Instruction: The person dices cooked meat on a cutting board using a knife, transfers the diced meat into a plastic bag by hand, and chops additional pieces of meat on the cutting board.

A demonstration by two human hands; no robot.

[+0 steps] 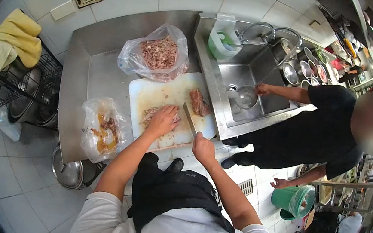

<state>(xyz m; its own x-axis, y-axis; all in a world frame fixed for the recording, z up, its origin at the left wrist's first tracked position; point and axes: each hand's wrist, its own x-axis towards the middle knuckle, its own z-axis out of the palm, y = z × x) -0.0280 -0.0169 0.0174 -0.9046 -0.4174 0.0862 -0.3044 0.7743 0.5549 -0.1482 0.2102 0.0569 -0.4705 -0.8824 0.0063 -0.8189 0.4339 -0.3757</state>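
My left hand (164, 120) rests on the white cutting board (139, 93), its fingers bent over a pile of chopped meat (150, 115). In my right hand (204, 148) is the handle of a knife (189, 118), its blade pointing away from me over the board. An uncut piece of reddish-brown meat (199, 102) lies to the right of the blade, apart from it. Beyond the board, an open clear plastic bag holds a heap of diced meat (159, 53). Scraps and yellowish fat (106, 135) lie in another bag on the left.
A co-worker in black (306, 126) stands at the right, one hand holding a round metal bowl or strainer (246, 97) in the sink (228, 77). A wire rack (47, 78) with pots stands left. A green bin (284, 198) is on the floor behind the co-worker.
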